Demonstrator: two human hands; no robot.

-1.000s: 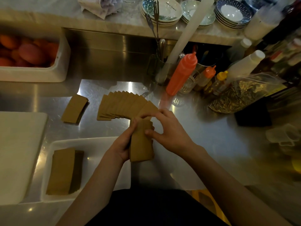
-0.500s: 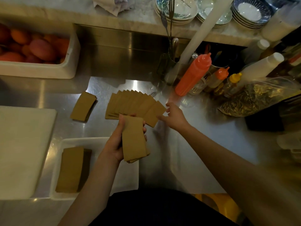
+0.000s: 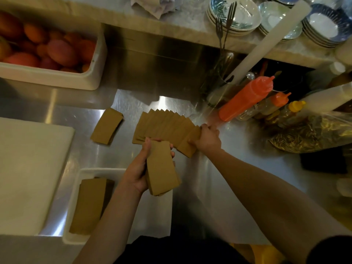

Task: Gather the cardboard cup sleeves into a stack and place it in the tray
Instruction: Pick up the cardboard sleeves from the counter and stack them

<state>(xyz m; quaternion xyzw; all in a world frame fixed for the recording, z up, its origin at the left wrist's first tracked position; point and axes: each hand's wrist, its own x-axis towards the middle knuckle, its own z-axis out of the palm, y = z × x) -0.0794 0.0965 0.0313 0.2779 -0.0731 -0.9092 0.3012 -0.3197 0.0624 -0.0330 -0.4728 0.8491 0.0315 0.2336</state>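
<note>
1. Stainless steel counter (image 3: 219, 187): smooth, reflective, with bright glare patches.
2. Left hand (image 3: 139, 168): fingers and thumb are wrapped round the held stack (image 3: 162, 168) of flat brown cardboard sleeves. It is above the counter, over the far right corner of the tray. Its long axis runs away from the person and it is slightly tilted.
3. Right hand (image 3: 206, 139): fingers are curled on the right end of the fanned row (image 3: 163, 126). The two hands are apart.
4. Fanned row: overlapping matte sleeves lie flat on the counter, and their far corners form a saw-tooth edge. The row spans left to right.
5. Small pile (image 3: 106, 128): lies on the counter, left of the row and apart from it. Its long axis is diagonal, with the far end to the right.
6. Tray (image 3: 154, 216): white, rectangular, with rounded corners. The tray stack (image 3: 89, 204) lies in its left half, long axis near to far.
7. Cutting board (image 3: 28, 178): white, left of the tray.
8. Tub (image 3: 57, 77): white, holds round orange-red fruit (image 3: 57, 52).
9. Squeeze bottle (image 3: 245, 100): orange plastic, far right.
</note>
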